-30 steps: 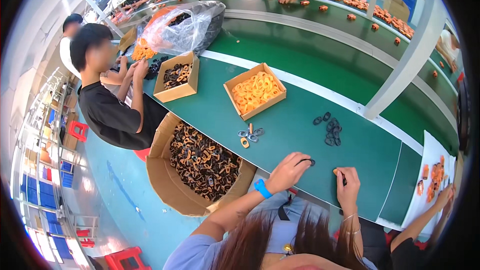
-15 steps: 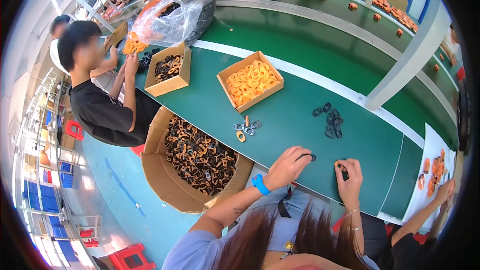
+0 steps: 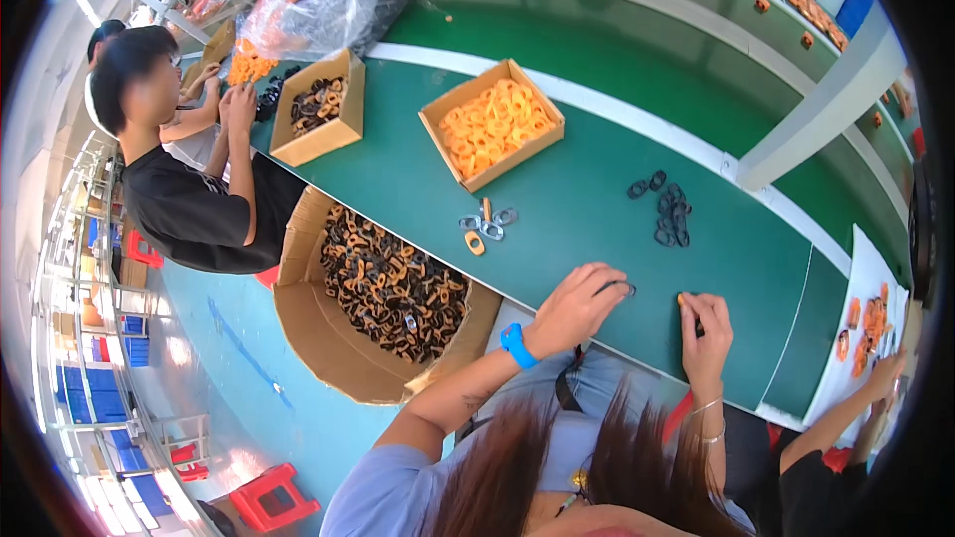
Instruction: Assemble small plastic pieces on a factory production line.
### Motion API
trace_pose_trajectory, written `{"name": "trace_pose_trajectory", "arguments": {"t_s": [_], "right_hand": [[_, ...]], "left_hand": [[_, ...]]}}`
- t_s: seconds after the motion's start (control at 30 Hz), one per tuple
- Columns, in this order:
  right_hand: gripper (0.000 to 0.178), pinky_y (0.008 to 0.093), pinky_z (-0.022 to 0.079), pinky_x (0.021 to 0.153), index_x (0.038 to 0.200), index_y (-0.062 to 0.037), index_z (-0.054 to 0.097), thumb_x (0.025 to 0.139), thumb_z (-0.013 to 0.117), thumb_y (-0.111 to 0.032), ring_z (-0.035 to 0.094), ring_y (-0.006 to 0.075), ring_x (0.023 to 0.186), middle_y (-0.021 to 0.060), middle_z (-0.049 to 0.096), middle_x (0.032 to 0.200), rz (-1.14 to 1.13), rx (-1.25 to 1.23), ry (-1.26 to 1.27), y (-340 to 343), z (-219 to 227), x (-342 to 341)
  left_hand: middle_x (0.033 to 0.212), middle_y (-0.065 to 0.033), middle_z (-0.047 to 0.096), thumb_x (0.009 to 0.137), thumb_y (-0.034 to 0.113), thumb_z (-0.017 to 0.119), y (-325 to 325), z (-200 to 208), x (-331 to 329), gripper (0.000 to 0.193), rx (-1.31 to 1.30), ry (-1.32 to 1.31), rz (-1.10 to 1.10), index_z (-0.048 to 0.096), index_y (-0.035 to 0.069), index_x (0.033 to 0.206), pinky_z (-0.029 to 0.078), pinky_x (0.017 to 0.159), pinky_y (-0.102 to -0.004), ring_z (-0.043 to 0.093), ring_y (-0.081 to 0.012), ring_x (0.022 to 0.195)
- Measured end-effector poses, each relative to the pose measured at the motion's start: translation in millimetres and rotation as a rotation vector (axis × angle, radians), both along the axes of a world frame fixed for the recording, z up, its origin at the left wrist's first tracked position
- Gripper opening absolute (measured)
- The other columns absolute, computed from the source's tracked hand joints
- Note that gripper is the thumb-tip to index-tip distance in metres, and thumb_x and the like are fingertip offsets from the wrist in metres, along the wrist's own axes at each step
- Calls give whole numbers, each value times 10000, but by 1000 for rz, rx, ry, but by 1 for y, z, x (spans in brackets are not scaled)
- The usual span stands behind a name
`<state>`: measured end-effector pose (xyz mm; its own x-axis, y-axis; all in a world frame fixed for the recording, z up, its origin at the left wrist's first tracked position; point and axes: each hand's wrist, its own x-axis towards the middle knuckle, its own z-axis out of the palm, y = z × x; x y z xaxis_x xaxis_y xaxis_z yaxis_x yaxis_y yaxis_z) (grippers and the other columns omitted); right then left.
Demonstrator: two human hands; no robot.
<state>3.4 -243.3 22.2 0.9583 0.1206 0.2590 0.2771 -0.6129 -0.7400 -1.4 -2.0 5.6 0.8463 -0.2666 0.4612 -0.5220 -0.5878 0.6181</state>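
My left hand (image 3: pixel 577 310), with a blue band on its wrist, is closed on a small black oval ring (image 3: pixel 629 288) just over the green work surface (image 3: pixel 597 209). To its right, my right hand (image 3: pixel 706 338) pinches a small orange piece (image 3: pixel 681 299) at its fingertips. Something dark shows inside that hand, too covered to make out. Beyond both hands lies a loose group of black oval rings (image 3: pixel 672 214). Several grey and orange oval pieces (image 3: pixel 484 223) are spread to the left, in front of a cardboard box (image 3: pixel 476 179) of orange rings.
A box (image 3: pixel 343 129) of dark rings stands farther left, beside a clear plastic bag (image 3: pixel 338 10). Below the table edge, a large carton (image 3: pixel 308 323) holds mixed black-orange parts. A white post (image 3: pixel 816 109) rises at right. Co-workers sit left (image 3: pixel 189 199) and right (image 3: pixel 846 418).
The whole view has shifted slightly, so the boxes appear higher and farther left. My right hand has turned a little, and less of its orange piece shows. My left hand keeps the black ring.
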Motion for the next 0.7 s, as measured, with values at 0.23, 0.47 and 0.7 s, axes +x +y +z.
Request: {"name": "trace_pose_trajectory", "arguments": {"t_s": [0.23,0.47,0.7], "right_hand": [[130,284,431,584,1037,-16,733,921,674,-14,550,169,668,89,615,869,47,-33,-67,19,6,12],[183,304,486,610,1078,-25,712,894,706,-25,619,195,718,105,642,947,-33,53,110,4,14,17],[176,297,501,641,1051,-33,723,875,735,-45,642,194,752,88,672,947,144,-45,-9,10,6,16]], "left_hand": [[1080,-131,676,847,49,734,2,3,9,239,-12,-15,14,679,20,1078,510,916,-435,624,-343,1021],[1048,-139,689,815,8,759,0,3,9,313,-13,-9,54,670,7,1115,514,867,-419,635,-337,993],[1048,-134,697,812,5,771,0,-1,4,350,-36,14,60,657,13,1142,519,858,-417,638,-343,996]]}}
